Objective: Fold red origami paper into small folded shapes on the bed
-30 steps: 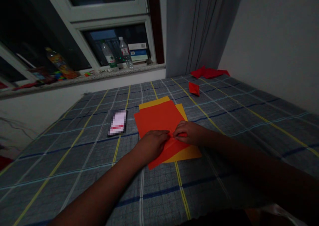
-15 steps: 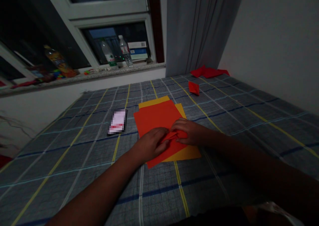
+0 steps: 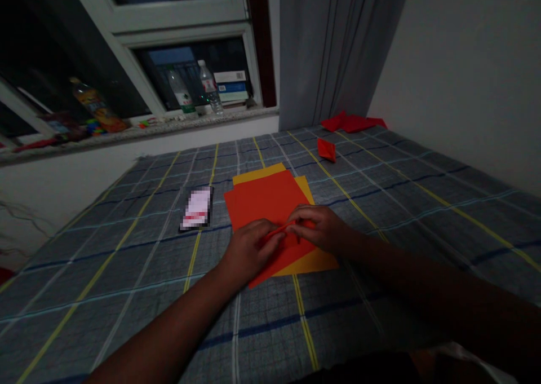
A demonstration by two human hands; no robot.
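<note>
Between my two hands is a small folded piece of red paper (image 3: 289, 226), partly hidden by the fingers. My left hand (image 3: 249, 248) pinches its left end between thumb and fingers. On the other end, my right hand (image 3: 319, 226) is closed with thumb and fingertips together. Both hands are just above a red-orange paper sheet (image 3: 266, 195). Beneath that sheet lies yellow paper (image 3: 315, 264), its corners showing at the back, right and front.
A phone (image 3: 196, 208) lies left of the sheets on the checked bedspread (image 3: 143, 282). Red folded paper (image 3: 327, 149) and more red paper (image 3: 355, 123) are at the back right. Bottles (image 3: 210, 88) and books (image 3: 231, 88) stand on the windowsill (image 3: 169, 126).
The folded red paper now looks narrower and more edge-on between my fingers. My right fingertips have come closer together on it. The whole view has shifted slightly.
</note>
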